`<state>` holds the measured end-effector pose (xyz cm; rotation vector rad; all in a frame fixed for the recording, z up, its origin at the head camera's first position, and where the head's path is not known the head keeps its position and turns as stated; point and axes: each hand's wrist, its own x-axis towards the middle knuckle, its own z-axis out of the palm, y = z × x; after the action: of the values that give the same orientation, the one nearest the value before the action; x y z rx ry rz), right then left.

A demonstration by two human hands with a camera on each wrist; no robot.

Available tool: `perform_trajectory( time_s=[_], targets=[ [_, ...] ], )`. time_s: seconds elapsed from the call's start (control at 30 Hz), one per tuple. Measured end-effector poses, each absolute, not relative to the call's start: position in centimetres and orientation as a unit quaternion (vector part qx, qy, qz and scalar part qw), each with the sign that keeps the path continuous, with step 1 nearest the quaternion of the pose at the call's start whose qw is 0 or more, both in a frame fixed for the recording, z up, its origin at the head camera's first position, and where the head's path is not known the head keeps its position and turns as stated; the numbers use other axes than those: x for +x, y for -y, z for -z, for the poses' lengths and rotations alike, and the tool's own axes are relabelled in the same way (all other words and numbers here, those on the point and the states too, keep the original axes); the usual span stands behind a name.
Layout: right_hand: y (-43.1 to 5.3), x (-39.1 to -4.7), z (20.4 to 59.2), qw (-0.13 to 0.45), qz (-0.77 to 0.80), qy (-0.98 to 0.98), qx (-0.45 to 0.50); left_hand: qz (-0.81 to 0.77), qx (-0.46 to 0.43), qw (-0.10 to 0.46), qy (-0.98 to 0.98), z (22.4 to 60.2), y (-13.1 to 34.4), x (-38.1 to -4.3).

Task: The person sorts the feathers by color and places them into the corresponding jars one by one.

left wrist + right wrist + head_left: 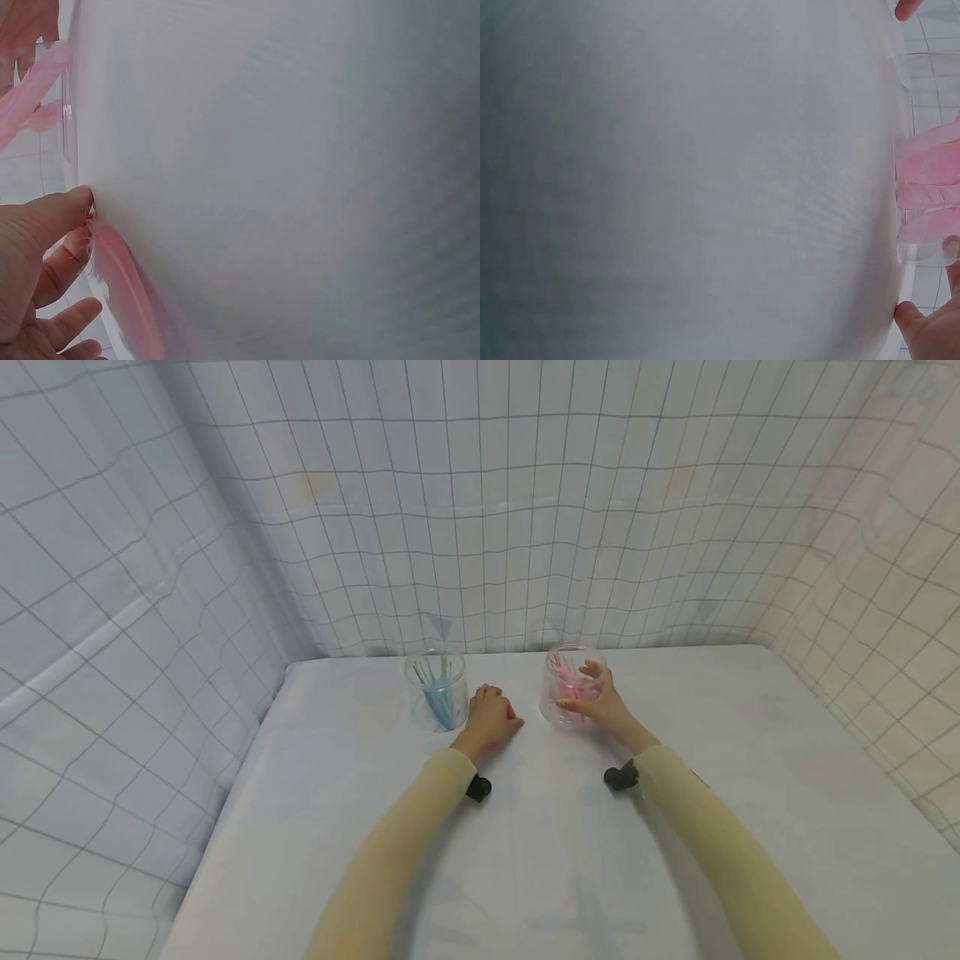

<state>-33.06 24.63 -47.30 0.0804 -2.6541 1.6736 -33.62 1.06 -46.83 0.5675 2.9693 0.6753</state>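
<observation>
My left hand (491, 722) is low over the table between two clear jars. In the left wrist view its thumb and index finger (71, 206) pinch one end of a pink feather (131, 289), which hangs close to the white surface. The other fingers are apart. My right hand (607, 706) curves round the right side of the jar with pink feathers (547, 697), its thumb across the front and its fingers behind. In the right wrist view one fingertip (950, 250) overlaps the jar wall and another (906, 311) points down near the table. Several pink feathers (930, 165) stand inside.
Left of my left hand stands a second clear jar (412, 697) holding several blue feathers (441, 703). Both jars are near the back edge of the white table (525, 852). White gridded curtains (480, 510) hang behind and at both sides.
</observation>
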Motion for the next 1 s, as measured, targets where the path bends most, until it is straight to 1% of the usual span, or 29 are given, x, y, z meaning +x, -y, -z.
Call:
perform_trajectory(
  time_s=[0.27,0.5,0.77,0.9,1.0],
  targets=[
    [-24.5,-33.0,47.4,0.005,-0.528,0.849,0.024,-0.214,0.188,-0.003,-0.959,46.9,-1.2,-34.0],
    [-24.5,-33.1,47.4,0.009,-0.531,0.847,0.029,-0.315,0.176,-0.027,-0.932,46.2,-1.6,-34.4],
    [-24.5,-32.9,47.2,0.008,-0.533,0.846,0.031,-0.455,0.172,-0.106,-0.867,43.9,-2.8,-34.6],
    [-24.4,-32.9,47.2,0.009,-0.537,0.843,0.030,-0.506,0.168,-0.164,-0.830,42.4,-3.7,-34.8],
    [-24.3,-32.9,47.1,0.007,-0.538,0.842,0.027,-0.526,0.155,-0.219,-0.807,41.2,-4.7,-35.1]
  ],
)
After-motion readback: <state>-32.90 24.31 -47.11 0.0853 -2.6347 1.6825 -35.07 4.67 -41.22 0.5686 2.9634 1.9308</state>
